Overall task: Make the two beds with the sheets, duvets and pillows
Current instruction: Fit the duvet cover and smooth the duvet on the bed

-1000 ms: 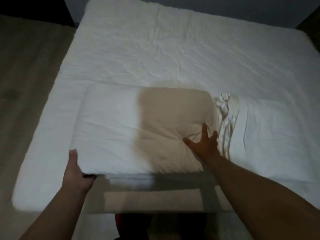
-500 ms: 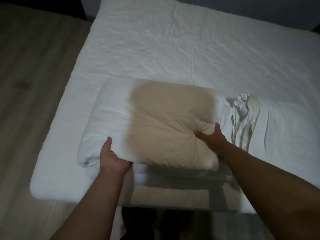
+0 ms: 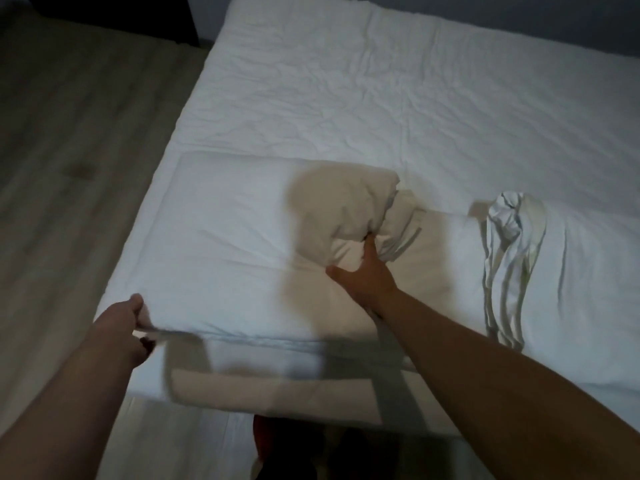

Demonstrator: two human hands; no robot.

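White, creased sheet (image 3: 381, 98) covers the bed (image 3: 194, 140), which fills most of the frame from the upper middle down to the lower right. Pale wood-grain floor (image 3: 69, 133) runs down the left side, with a dark piece of furniture (image 3: 104, 12) at the upper left.

At the near edge of the bed, centre-left, lies a large white pillow (image 3: 225, 244); its right end is tan-toned and bunched up into a raised fold. A second pillow (image 3: 588, 271) lies at the right of the frame, and a crumpled cloth (image 3: 509, 237) in white and cream is draped over its left end.

At the lower left, the left hand (image 3: 121, 320) pinches the large pillow's near-left corner, its fingers curled over the edge and somewhat blurred. Right of centre, the right hand (image 3: 363, 275) grips the bunched fold, thumb spread to the left and fingers dug into the fabric.
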